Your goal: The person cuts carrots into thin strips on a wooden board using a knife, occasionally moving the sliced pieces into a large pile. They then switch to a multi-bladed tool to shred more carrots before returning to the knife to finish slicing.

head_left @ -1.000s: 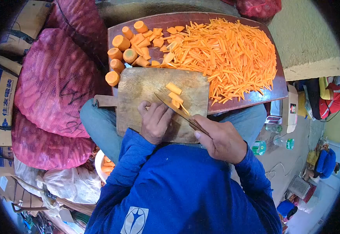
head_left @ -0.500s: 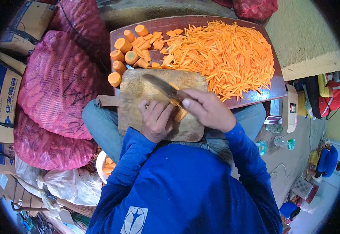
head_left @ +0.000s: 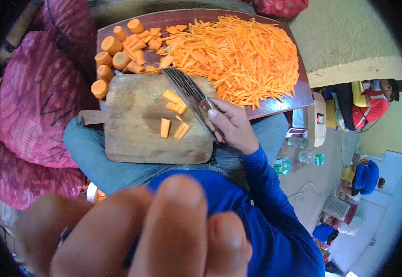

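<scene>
My right hand (head_left: 232, 123) is closed around the handle of a knife (head_left: 182, 87), over the right part of a wooden cutting board (head_left: 132, 111). The blade slants up and left across the board. Left of the blade lie several cut carrot pieces (head_left: 165, 128). The board rests across my lap. My left hand (head_left: 164, 231) looms large and blurred close to the camera, off the board. Its fingers are somewhat apart, with nothing visible in them; the palm is hidden.
A dark red table (head_left: 282, 104) bears a heap of carrot strips (head_left: 252, 60) and several peeled carrot chunks (head_left: 111, 45). Pink mesh sacks (head_left: 37, 106) stand at the left. Bottles (head_left: 282, 165) and a box (head_left: 318, 122) are at the right. Other people (head_left: 367, 177) sit farther off.
My left hand has left the carrot on the board and come up close to the camera. My right hand keeps the knife, now turned more upright. The view has shifted, moving the board leftward.
</scene>
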`<state>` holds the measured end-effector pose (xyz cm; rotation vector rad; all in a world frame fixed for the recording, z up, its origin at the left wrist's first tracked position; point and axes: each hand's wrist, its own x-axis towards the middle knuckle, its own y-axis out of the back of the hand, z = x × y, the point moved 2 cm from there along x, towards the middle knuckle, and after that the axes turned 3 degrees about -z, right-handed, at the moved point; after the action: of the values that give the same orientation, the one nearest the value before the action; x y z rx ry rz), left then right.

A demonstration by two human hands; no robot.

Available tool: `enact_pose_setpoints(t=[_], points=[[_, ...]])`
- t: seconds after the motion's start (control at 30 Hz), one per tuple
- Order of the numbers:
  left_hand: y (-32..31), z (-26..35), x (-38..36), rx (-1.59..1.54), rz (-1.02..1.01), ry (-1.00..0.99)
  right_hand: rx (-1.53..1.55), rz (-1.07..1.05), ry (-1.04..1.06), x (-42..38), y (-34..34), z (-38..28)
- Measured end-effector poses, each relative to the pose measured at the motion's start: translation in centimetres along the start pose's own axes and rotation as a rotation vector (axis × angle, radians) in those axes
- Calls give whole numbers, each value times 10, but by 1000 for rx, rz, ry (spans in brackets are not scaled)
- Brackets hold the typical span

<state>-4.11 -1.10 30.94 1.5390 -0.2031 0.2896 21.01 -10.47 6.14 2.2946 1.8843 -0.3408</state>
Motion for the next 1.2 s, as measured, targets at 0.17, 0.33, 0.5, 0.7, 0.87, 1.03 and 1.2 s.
enact_pose_setpoints(t=[0.17,0.33,0.5,0.7,0.87,1.03,1.2], points=[[-3,-22,-14,162,11,-265,-157,104,80,-13,4,-1],[-19,10,-7,193,-22,-104,-512,252,179,-27,3,-4],[-83,30,33,-60,-104,227,-280,150,41,-26,-7,9],[-243,-8,-13,-201,-162,351,-319,206,40,-36,-8,7],[-274,-20,-34,-227,44,343,-302,189,45,-37,-5,5],[-287,-58,-38,-192,83,436,-385,177,102,-36,-7,4],[-290,-92,-38,-254,226,523,-390,210,196,-36,-4,7]])
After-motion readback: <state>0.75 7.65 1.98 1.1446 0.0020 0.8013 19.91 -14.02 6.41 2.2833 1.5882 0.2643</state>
